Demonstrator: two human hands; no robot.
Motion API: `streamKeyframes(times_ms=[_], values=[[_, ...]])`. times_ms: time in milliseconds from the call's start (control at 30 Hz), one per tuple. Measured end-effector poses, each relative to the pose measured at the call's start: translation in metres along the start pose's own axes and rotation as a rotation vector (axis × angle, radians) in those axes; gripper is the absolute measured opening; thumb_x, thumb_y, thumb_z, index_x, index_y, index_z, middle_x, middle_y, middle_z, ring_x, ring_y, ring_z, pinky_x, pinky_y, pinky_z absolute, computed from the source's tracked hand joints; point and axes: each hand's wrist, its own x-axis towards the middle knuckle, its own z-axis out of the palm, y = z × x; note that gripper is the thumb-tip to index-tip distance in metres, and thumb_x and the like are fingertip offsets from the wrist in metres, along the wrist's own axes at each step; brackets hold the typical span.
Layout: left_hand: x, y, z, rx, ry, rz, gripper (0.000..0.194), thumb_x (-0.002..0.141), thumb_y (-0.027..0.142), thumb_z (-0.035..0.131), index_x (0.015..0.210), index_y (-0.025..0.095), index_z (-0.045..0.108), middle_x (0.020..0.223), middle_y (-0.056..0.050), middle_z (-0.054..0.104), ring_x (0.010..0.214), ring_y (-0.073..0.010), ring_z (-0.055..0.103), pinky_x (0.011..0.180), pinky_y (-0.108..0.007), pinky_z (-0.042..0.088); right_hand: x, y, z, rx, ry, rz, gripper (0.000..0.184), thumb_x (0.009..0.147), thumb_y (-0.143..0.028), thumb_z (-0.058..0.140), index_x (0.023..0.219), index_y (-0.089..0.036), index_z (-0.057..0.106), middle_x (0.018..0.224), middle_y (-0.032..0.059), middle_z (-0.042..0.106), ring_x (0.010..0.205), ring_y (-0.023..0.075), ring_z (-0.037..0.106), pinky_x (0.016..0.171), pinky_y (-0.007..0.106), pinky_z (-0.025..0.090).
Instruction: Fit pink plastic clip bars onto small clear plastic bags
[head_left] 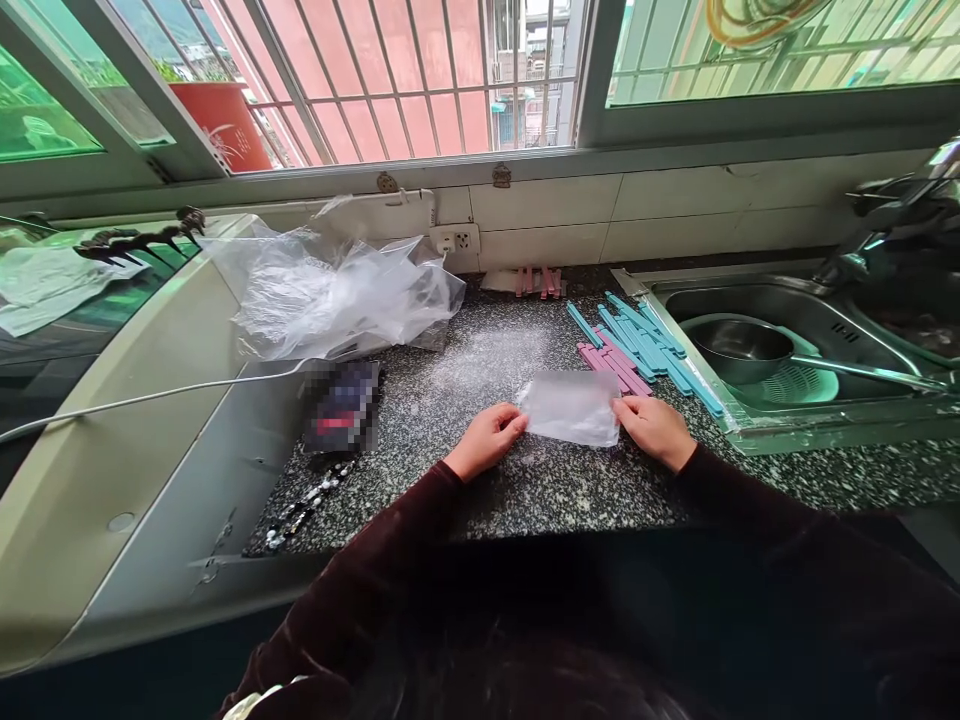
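Observation:
Between my two hands a small translucent plastic bag is stretched out flat, just over the speckled stone counter. My left hand pinches its left edge between thumb and fingers. The right edge is gripped by my right hand, thumb on top. Just beyond the right hand lie several pink plastic strips. Several turquoise strips are piled beside them, toward the sink. I cannot make out anything inside the bag.
A heap of clear plastic bags fills the back left. A phone-like dark object, blurred, lies at left with a beaded strap and a white cable. At right is a steel sink holding a pan. More pink pieces lie by the wall.

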Motion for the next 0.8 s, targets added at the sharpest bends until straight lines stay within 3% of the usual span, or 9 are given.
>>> streamKeyframes(times_ms=[100,233,333,500,667,800], values=[[-0.002,0.002,-0.001,-0.063,0.056,-0.045,0.031,0.085,0.039,0.037,0.076,0.015,0.054,0.071,-0.002,0.055,0.070,-0.0146,0.051,0.068,-0.027,0.041,-0.008,0.010,0.001,0.072,0.023,-0.068,0.043,0.083,-0.050,0.036,0.060,-0.021,0.058,0.063,0.0050,0.063,0.059,0.0175,0.055,0.050,0.026,0.033],[-0.003,0.004,0.003,-0.153,0.062,-0.113,0.025,0.080,0.040,0.048,0.077,0.016,0.055,0.073,-0.001,0.057,0.070,-0.0143,0.052,0.068,-0.026,0.042,-0.024,0.024,0.013,0.223,0.127,-0.253,0.038,0.078,-0.054,0.047,0.072,-0.021,0.064,0.085,0.0074,0.067,0.082,0.0221,0.059,0.072,0.034,0.044],[-0.002,0.004,0.009,-0.208,0.094,-0.189,0.015,0.072,0.030,0.058,0.076,0.015,0.055,0.070,0.000,0.058,0.067,-0.0131,0.053,0.067,-0.026,0.042,-0.032,0.026,0.022,0.207,0.182,-0.271,0.028,0.074,-0.049,0.056,0.075,-0.022,0.066,0.090,0.0075,0.066,0.088,0.0251,0.057,0.079,0.040,0.043],[-0.005,0.002,0.012,-0.321,0.158,-0.216,0.006,0.067,0.017,0.058,0.071,0.015,0.054,0.067,0.001,0.058,0.065,-0.0114,0.054,0.068,-0.025,0.043,-0.028,0.021,0.030,0.242,0.167,-0.275,0.019,0.075,-0.036,0.057,0.064,-0.022,0.063,0.086,0.0060,0.067,0.085,0.0237,0.055,0.080,0.043,0.041],[-0.015,0.001,0.007,-0.413,0.204,-0.265,0.033,0.068,0.015,0.058,0.100,0.014,0.050,0.063,0.004,0.059,0.064,-0.0121,0.058,0.069,-0.026,0.044,-0.028,0.017,0.032,0.276,0.166,-0.293,0.021,0.075,-0.037,0.058,0.061,-0.022,0.061,0.087,0.0059,0.067,0.088,0.0245,0.055,0.082,0.045,0.040],[-0.018,-0.001,0.008,-0.348,0.205,-0.240,0.058,0.068,0.011,0.059,0.123,0.014,0.041,0.064,0.005,0.059,0.066,-0.0116,0.057,0.077,-0.028,0.043,-0.038,0.017,0.034,0.238,0.214,-0.365,0.017,0.072,-0.039,0.062,0.067,-0.023,0.065,0.094,0.0066,0.067,0.093,0.0259,0.054,0.083,0.045,0.041]])
